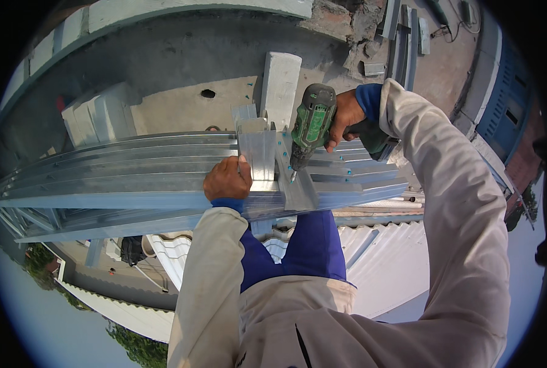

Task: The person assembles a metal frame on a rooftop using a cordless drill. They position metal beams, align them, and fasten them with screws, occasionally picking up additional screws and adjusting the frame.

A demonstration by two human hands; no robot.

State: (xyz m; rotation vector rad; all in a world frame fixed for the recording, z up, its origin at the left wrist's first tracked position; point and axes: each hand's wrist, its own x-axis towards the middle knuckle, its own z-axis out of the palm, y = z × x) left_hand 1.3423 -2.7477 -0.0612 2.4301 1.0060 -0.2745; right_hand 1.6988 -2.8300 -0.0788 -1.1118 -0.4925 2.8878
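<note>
A green and black cordless drill point(313, 122) is in my right hand point(346, 116), its fingers wrapped round the grip. The drill's bit points down at a metal channel piece point(298, 190) lying across a bundle of long galvanized steel channels point(145, 172). Several small teal-headed screws point(348, 173) lie about on the metal, close to the drill tip. My left hand point(229, 178) is closed, its thumb against the edge of a short upright metal channel point(258, 150). The undersides of its fingers are hidden.
White blocks point(99, 116) and a long white block point(281, 89) stand beyond the channels. More metal lengths point(402, 49) and a cable lie at the far right. White corrugated sheeting point(390, 264) spreads below, near my legs. A dark bag point(132, 250) lies at lower left.
</note>
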